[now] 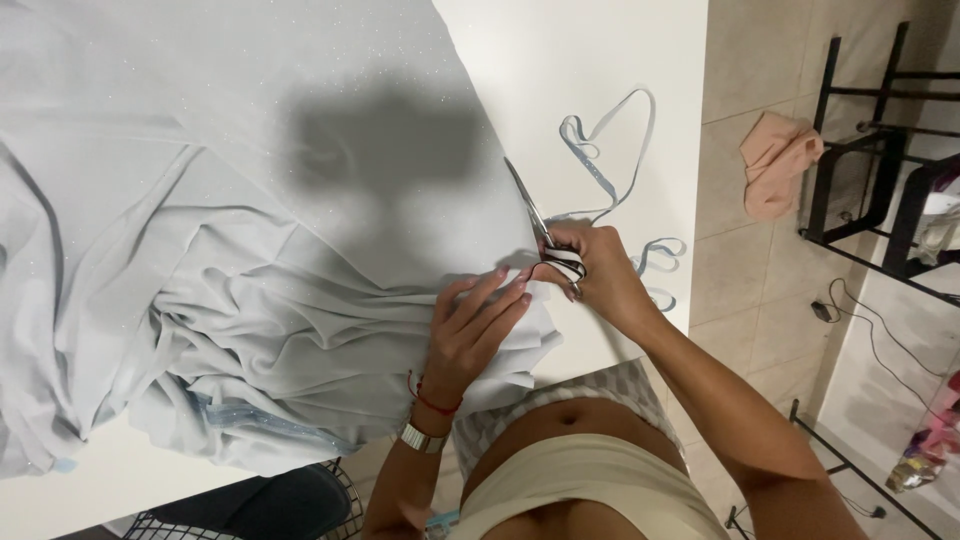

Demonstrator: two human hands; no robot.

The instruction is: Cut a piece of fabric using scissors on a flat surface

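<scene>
Two bare hands work at the near edge of a white worktop (600, 50), where a large sheet of pale blue, faintly glittering fabric (230, 250) lies spread and bunched into folds over the worktop's left part, spilling past its near edge. The left hand (472, 330) rests flat on the fabric, its fingers (500, 295) stretched out and slightly spread, pressing the cloth down just beside the cut. The right hand (600, 270) grips a pair of metal scissors (545, 235), fingers curled through the dark handles; the blades point away from the person along the fabric's right border. A thin trimmed strip of the same pale blue cloth (610, 140) loops across the bare worktop towards its right edge. Beyond that edge, a pink cloth (778, 160) lies on the tiled floor (760, 290) beside a black metal frame (865, 180).
</scene>
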